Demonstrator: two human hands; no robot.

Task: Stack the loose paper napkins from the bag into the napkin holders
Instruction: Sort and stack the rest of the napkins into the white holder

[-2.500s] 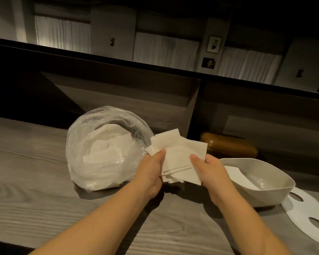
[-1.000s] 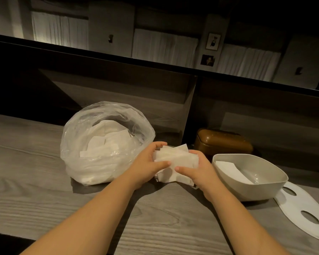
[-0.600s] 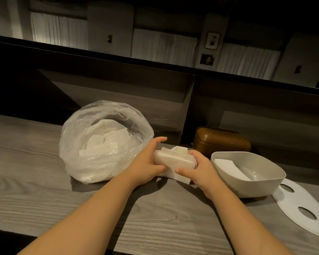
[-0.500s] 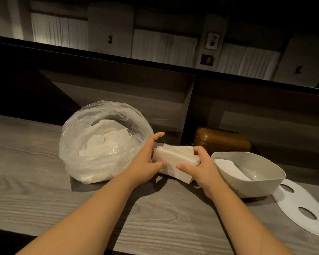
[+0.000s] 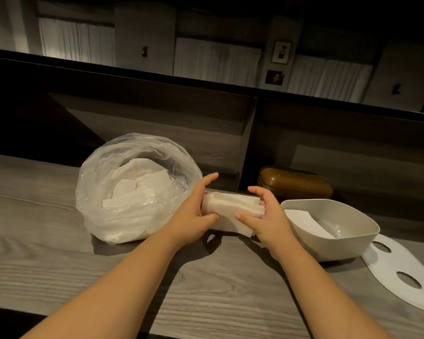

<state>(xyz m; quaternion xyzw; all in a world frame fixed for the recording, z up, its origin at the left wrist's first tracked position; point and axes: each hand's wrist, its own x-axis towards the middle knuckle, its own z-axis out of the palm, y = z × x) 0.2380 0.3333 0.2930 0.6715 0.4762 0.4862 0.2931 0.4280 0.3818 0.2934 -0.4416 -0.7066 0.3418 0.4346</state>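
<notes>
A: The fanned napkins have been gathered into a squared block and brought down near the counter (image 5: 59, 277).

B: Where is it?

A: The napkin stack (image 5: 230, 209) sits just right of the bag (image 5: 132, 189); the white holder (image 5: 333, 228) is farther right of the bag.

B: Hands?

A: Left hand (image 5: 193, 214) and right hand (image 5: 262, 216) clasp the stack's ends.

B: Advice?

A: Tap the edges flush, keep even pressure, then lower it flat into the holder.

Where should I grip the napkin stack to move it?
Grip the napkin stack by its two short ends, coming in from left and right. It stands on a long edge, so end pressure keeps the sheets squared, as the left hand and right hand do.
</notes>
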